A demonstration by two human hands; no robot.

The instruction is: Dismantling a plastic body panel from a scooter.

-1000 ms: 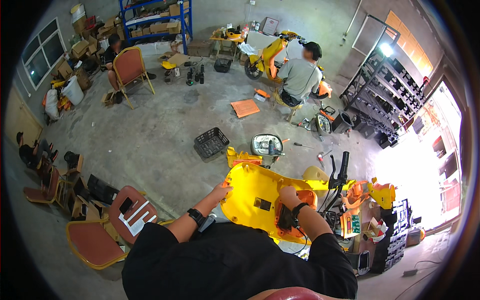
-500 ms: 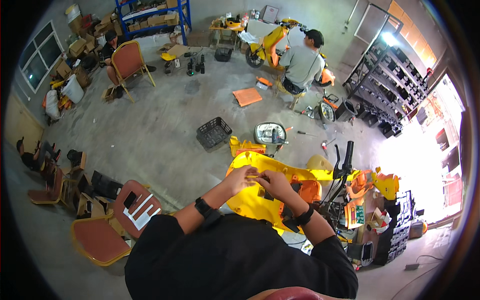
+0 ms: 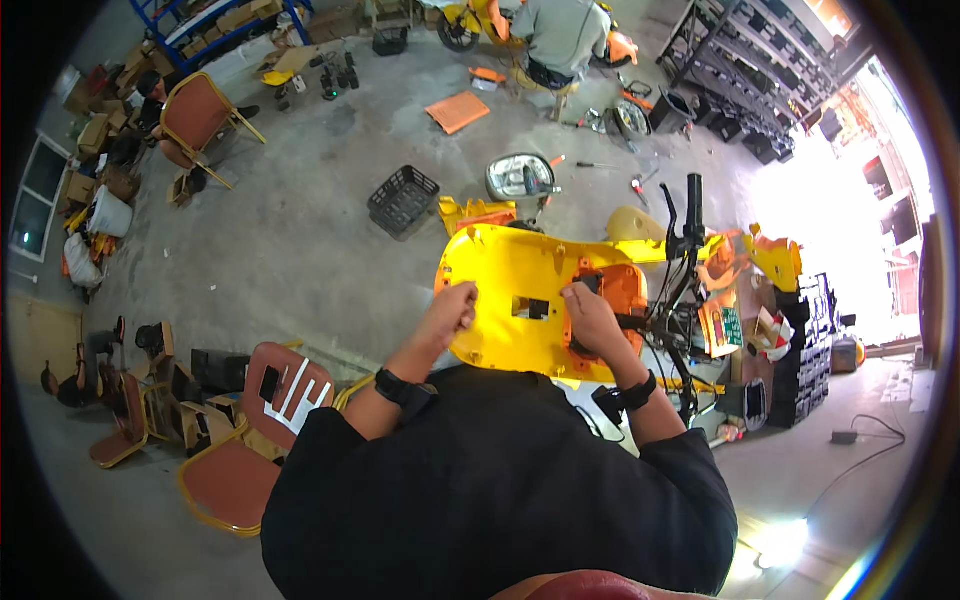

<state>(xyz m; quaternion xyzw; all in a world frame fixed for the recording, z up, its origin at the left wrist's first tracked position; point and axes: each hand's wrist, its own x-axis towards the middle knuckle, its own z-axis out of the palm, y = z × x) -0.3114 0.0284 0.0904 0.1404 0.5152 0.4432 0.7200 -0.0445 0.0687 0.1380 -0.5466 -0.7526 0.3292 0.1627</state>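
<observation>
A large yellow plastic body panel (image 3: 490, 270) with a rectangular cutout lies in front of me, joined to a scooter frame. My left hand (image 3: 450, 314) is closed in a fist over the panel's left part; what is inside its fingers, if anything, is hidden. Over the panel's right side, beside an orange plastic housing (image 3: 628, 290), my right hand (image 3: 597, 322) is curled closed with the thumb on top. Its palm side cannot be seen. Right of that hand rises a black handlebar (image 3: 694, 210) with a lever and cables.
Beyond the panel are a black basket (image 3: 403, 200), a light-coloured tub (image 3: 522, 176) with tools and an orange sheet (image 3: 458, 112). Brown chairs (image 3: 232, 482) stand at left. A seated person (image 3: 560, 45) works far off; dark racks (image 3: 745, 70) line the right. A cable (image 3: 880, 440) crosses the floor.
My hands were together over the panel, fingertips meeting; now they are apart, left hand to the left, right hand to the right. The view has tilted downward and turned.
</observation>
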